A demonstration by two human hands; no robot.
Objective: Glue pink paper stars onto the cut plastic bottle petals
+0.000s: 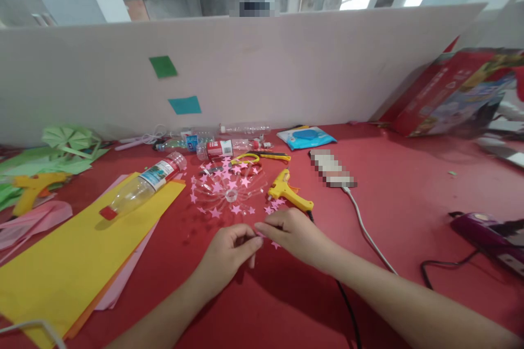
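Just nearer me than the clear, splayed plastic flower (231, 195), my left hand (231, 251) and right hand (292, 232) pinch a mostly hidden pink scrap (260, 234).

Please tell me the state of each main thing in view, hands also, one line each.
Left hand: fingers curled, grip unclear.
Right hand: fingers bent, grip unclear.
Clear, flower-shaped plastic piece: strips spread, dotted with pink stars.
Yellow plastic glue gun near right hand: lying on its side.
Clear plastic bottle with red cap: closed, lying on yellow paper.
Blue-and-white soft packet: lying flat.
Pale rectangular device: white cable connected.
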